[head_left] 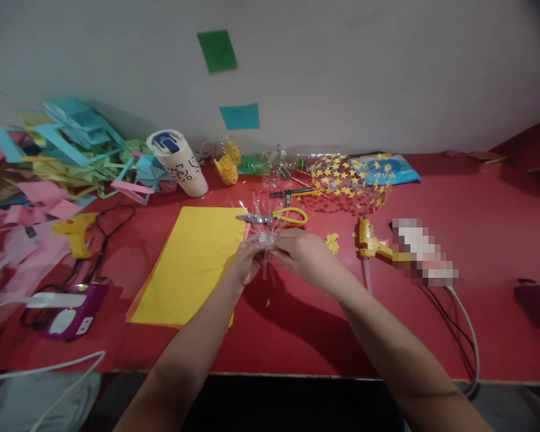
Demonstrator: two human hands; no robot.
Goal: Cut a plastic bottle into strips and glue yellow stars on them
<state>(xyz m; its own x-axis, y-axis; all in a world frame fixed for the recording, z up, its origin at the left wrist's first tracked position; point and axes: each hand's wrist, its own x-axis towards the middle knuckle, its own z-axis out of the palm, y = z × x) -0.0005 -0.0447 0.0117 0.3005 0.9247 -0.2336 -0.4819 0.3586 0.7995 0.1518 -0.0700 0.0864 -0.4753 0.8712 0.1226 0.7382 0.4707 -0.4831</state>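
Between my two hands is a clear plastic piece [266,239] with thin strips fanning out around it, perhaps cut from a bottle. My left hand [246,259] grips it from the left, fingers closed around its side. My right hand [299,251] pinches it from the right, with the fingertips partly hidden. Just beyond them lie yellow-handled scissors [290,215], seen through the strips. Yellow paper sheets [189,264] rest under and beside my left forearm. A small heap of yellow paper stars [332,243] lies to the right of my right hand.
Right of my hands lies a yellow glue gun [368,237]; another glue gun [77,234] is at left near a purple power box [78,311]. At the back stand a white tumbler [180,165], plastic bottles [256,165] and clear strips with yellow stars [342,177]. Folded coloured paper [76,132] fills the left.
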